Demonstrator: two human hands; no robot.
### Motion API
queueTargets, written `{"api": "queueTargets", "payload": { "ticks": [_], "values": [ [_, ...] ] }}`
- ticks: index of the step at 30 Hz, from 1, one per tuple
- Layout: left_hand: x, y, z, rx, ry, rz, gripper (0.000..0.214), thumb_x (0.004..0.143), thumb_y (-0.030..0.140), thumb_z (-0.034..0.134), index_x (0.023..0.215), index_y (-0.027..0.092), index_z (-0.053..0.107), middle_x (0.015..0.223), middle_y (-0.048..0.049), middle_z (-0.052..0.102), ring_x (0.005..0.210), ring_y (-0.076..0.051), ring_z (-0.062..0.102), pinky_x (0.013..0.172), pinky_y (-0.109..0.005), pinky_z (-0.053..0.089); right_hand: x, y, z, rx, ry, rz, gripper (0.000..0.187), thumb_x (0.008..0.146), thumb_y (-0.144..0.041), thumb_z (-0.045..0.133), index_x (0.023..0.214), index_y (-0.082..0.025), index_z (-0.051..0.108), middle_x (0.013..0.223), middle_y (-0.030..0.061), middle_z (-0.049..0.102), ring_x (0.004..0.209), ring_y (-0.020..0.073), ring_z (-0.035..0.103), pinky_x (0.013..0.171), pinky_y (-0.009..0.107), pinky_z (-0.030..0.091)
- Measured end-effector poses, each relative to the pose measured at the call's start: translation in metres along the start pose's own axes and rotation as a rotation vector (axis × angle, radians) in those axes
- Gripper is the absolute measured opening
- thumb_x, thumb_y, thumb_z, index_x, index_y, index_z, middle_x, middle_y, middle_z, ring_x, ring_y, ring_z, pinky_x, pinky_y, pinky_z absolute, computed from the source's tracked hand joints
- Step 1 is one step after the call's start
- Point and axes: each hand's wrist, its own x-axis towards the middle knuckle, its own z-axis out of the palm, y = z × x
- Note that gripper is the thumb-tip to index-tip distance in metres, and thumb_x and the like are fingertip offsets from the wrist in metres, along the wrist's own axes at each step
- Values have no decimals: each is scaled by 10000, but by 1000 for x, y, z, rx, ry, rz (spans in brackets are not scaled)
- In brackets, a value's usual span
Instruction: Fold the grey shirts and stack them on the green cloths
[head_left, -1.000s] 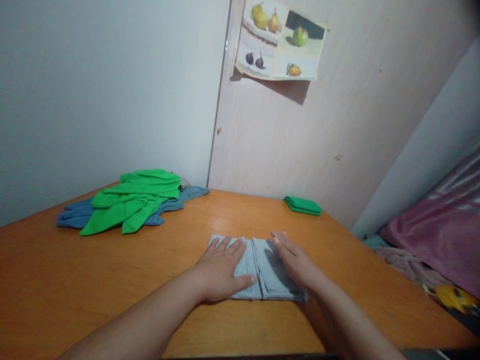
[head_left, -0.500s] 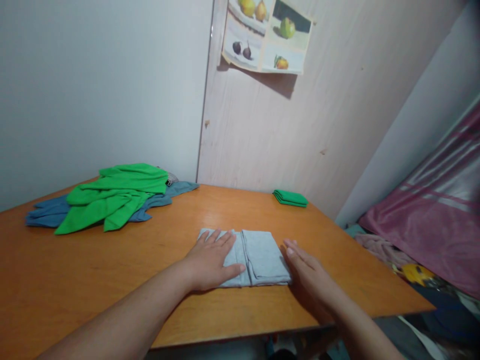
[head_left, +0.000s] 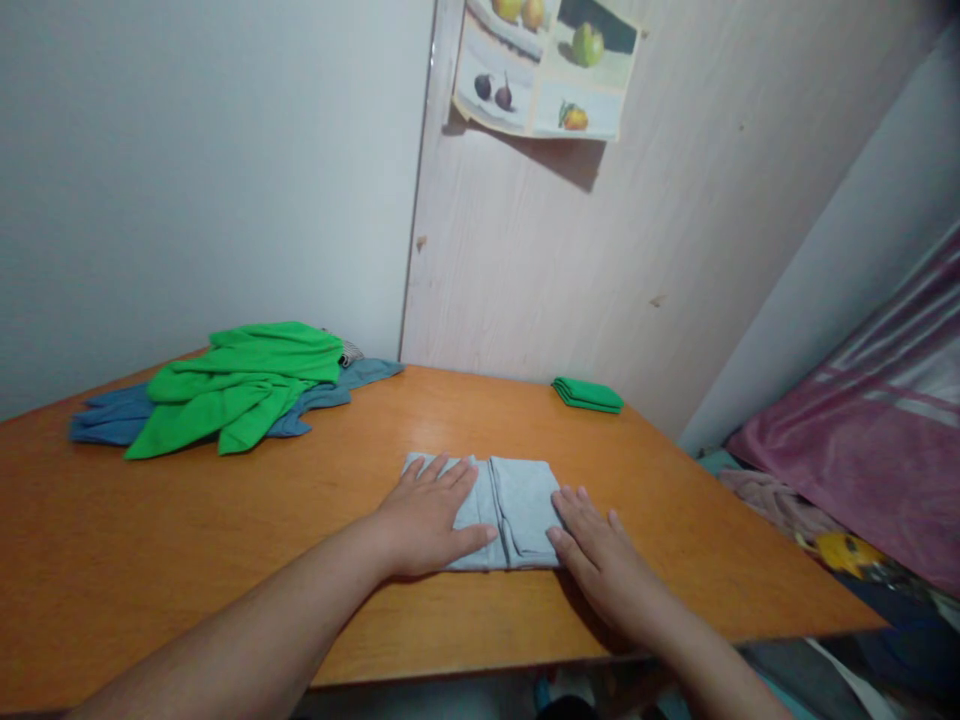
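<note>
A light grey folded cloth (head_left: 517, 505) lies on the orange wooden table (head_left: 225, 530) in front of me. My left hand (head_left: 427, 520) rests flat on the cloth's left half, fingers spread. My right hand (head_left: 600, 555) lies flat on the table against the cloth's right edge, its fingers stretched out and touching the fabric. Neither hand grips anything.
A heap of bright green cloth (head_left: 240, 385) lies over blue cloth (head_left: 105, 425) at the table's far left. A small folded green cloth (head_left: 589, 394) sits at the far right corner. A fruit picture (head_left: 544, 65) hangs on the wall. Pink bedding (head_left: 862, 450) lies to the right.
My right hand slid off the top of the grey cloth to its right edge. The left hand stayed on the left half. The view shifted a little.
</note>
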Motion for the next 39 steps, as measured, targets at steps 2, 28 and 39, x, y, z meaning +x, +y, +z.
{"api": "queueTargets", "payload": {
  "ticks": [2,28,39],
  "values": [
    [-1,2,-1,-1,-3,-4,973,863,837,237,1582,182,238,1639,-104,186,1512,-375,95,1198,-582,60,1,-9,-2,28,17,-29,651,1010,-553,263,1541,-186,348,1620,80,262,1519,254,128,1225,529,89],
    [-3,0,1,-43,16,13,965,855,841,250,1582,206,237,1644,-95,185,1505,-395,112,1192,-602,70,65,-52,-2,48,24,-152,633,1013,-467,254,1484,-87,440,1573,146,359,1482,261,277,1217,455,202],
    [-5,-2,5,-71,34,27,975,831,857,278,1587,245,215,1650,-69,164,1514,-373,76,1202,-588,36,74,-58,14,-99,-89,-180,692,1008,-509,238,1539,-74,330,1616,134,238,1516,270,146,1229,479,125]
  ]
}}
